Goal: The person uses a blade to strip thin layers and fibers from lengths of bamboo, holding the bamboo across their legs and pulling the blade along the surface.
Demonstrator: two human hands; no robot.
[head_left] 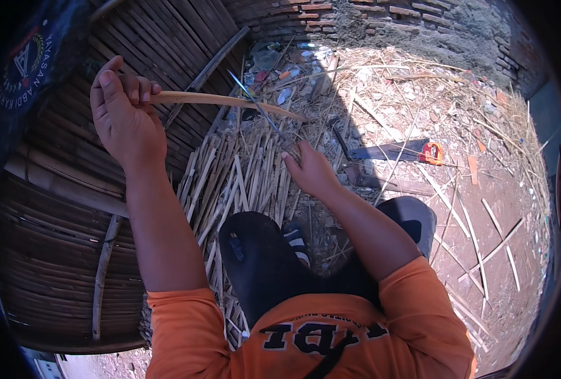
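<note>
Raised at the upper left, my left hand [126, 117] is closed round one end of a long, pale bamboo strip [211, 99]. The strip slants away to the right and slightly down over the littered ground. My right hand [310, 170], lower and nearer the middle, grips a knife whose handle is mostly hidden in my fingers. Its thin, bluish blade [252, 99] points up and left, crossing the strip in the picture; whether the two touch I cannot tell. Many split bamboo strips [233, 174] lie in a pile beneath, to the left of my knees.
A handsaw [391, 151] with an orange handle lies right of my right hand, above a dark piece of wood [394, 184]. A slatted bamboo wall [59, 252] stands close on the left, a brick wall [413, 22] at the back. Loose strips [479, 252] and shavings litter the ground.
</note>
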